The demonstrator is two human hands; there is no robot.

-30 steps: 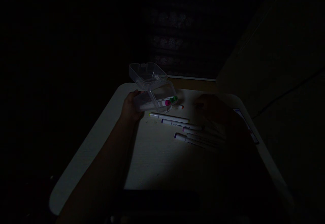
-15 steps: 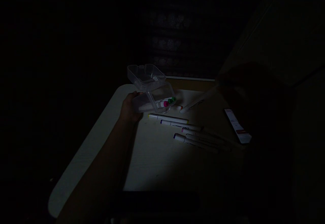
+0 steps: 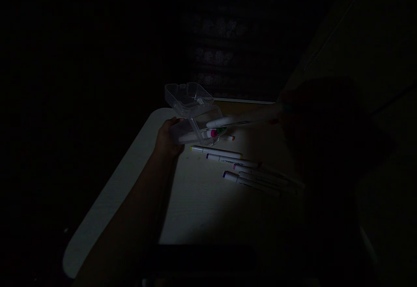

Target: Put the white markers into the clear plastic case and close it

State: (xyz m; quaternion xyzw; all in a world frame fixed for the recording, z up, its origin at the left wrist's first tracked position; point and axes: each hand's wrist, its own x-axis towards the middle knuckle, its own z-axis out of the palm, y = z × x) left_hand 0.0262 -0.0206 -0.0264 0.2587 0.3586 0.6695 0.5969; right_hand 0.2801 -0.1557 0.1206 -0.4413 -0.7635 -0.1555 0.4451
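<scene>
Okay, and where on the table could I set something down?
Bare table lies right of your left forearm, nearer you than the loose markers, and in a strip left of that forearm. It's crowded around the open box and those markers; the near right is too dark to judge.

The person's left forearm [image 3: 130, 209] slanted up from the lower left, its hand [image 3: 167, 139] curled in a grip. The right hand [image 3: 291, 107], deep in shadow, was raised at the right, its fingers hard to make out.
</scene>
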